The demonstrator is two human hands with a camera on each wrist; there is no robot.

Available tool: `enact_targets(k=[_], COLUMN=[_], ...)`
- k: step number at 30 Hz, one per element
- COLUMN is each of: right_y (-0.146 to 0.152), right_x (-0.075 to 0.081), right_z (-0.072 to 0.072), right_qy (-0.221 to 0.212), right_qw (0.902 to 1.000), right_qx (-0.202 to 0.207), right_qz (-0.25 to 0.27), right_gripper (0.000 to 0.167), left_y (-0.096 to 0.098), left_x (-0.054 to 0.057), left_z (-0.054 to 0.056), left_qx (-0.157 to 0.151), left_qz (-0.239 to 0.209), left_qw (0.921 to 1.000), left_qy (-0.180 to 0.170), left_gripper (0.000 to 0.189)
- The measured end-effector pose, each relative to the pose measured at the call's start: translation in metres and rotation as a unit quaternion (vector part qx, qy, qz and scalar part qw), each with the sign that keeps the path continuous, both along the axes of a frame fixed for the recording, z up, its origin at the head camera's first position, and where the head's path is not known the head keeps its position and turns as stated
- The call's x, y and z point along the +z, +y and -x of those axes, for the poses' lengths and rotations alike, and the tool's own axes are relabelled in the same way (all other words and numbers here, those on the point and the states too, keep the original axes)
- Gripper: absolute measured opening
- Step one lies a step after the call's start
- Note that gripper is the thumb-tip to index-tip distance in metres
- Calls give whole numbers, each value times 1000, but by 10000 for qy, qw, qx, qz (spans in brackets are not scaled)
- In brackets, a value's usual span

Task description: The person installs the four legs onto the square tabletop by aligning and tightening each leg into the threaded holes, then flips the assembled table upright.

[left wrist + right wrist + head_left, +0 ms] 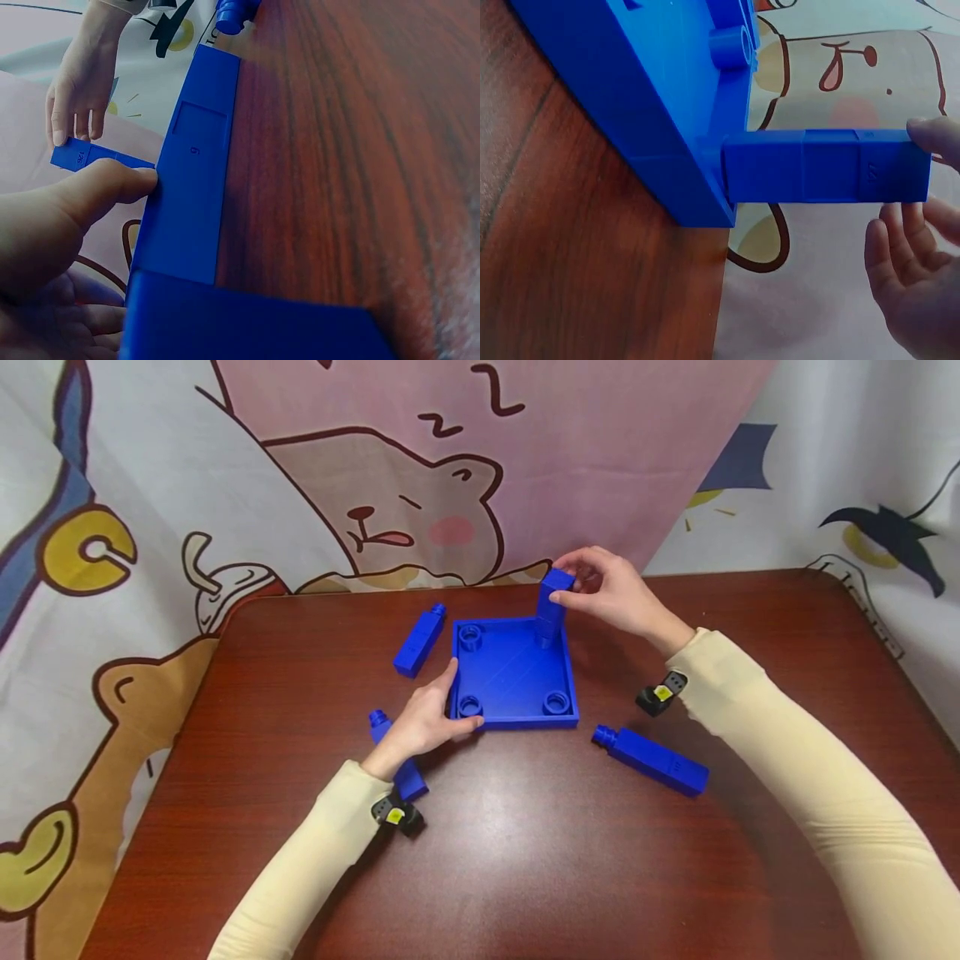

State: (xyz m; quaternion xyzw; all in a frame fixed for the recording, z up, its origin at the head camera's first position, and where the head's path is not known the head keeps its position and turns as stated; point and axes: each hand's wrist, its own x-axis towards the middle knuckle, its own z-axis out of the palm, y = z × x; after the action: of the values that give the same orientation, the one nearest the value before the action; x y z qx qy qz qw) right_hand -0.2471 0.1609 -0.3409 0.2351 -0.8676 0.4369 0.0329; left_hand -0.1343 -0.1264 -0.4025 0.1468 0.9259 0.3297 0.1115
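Observation:
A shallow square blue tray (510, 672) lies on the table with round sockets in its corners. My left hand (423, 718) grips its near left corner, the thumb along the front wall and the fingers by the left wall. At the far right corner a square blue leg (551, 610) stands upright in its socket. My right hand (611, 593) pinches the top of this leg between thumb and fingers; the right wrist view shows the leg (825, 166) meeting the tray corner. The leg's lower end is hidden inside the socket.
Three loose blue legs with threaded ends lie on the brown table (525, 860): one leg (420, 642) left of the tray, another leg (660, 762) to its right, and a third leg (411, 781) partly beneath my left wrist. A printed cloth (600, 460) hangs behind the table.

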Motion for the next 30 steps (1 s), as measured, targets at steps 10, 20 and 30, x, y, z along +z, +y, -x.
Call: enact_targets(k=[10,20,30], right_y=[-4,13,4], right_x=[1,20,6], right_z=[-5,8,6], right_qy=[141,-415,-136], right_qw=[9995,9895,9980], right_qx=[-252,1278,483], right_qz=[-112,-538,-391], right_gripper=[41,50,33], left_y=[1,1,0], left_x=[1,0,0], left_z=[-1,0,0], left_qx=[12,39,17], left_qz=[-16,6,-11], left_qw=[10000,10000,10000], left_qy=[27,19,1], left_gripper=[99,99,100])
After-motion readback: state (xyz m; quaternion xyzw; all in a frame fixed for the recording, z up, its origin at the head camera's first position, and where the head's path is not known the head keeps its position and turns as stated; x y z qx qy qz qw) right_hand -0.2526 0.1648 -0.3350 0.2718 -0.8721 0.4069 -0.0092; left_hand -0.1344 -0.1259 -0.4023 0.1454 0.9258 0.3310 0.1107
